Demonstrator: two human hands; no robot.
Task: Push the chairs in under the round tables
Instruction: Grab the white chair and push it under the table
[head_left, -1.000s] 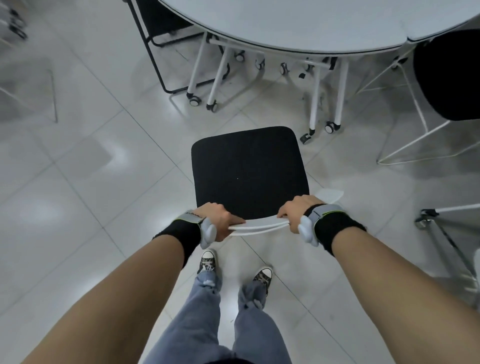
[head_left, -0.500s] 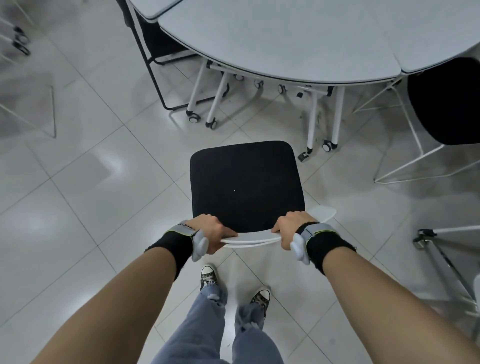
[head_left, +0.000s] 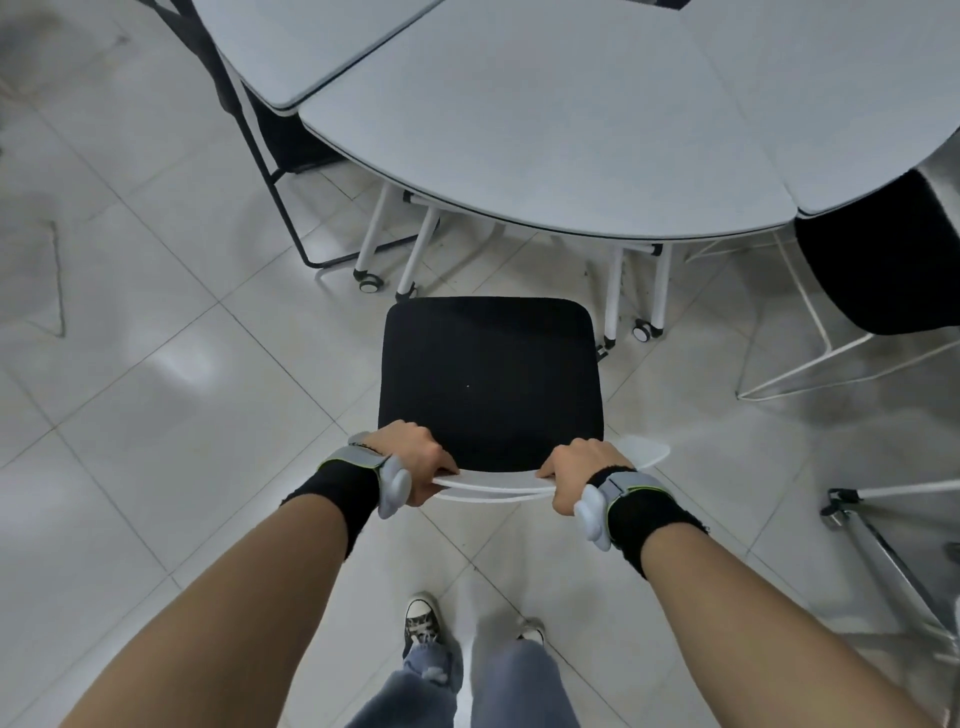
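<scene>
A chair with a black seat (head_left: 491, 379) and a white backrest (head_left: 493, 486) stands on the tiled floor directly in front of me. My left hand (head_left: 415, 460) grips the left end of the backrest's top edge. My right hand (head_left: 576, 475) grips its right end. The round grey table (head_left: 561, 130) lies just beyond; the seat's front edge sits near the table's white castered legs (head_left: 636, 299), a little short of the tabletop's rim.
A black-seated chair with a white wire frame (head_left: 883, 254) is tucked at the table's right. A black-framed chair (head_left: 270, 135) sits under the table at the left. Chrome chair legs (head_left: 878, 545) lie at the right edge. My feet (head_left: 423, 621) stand behind the chair.
The chair and I have moved closer to the table; the seat's front edge now reaches the table legs. Both hands keep the same grip.
</scene>
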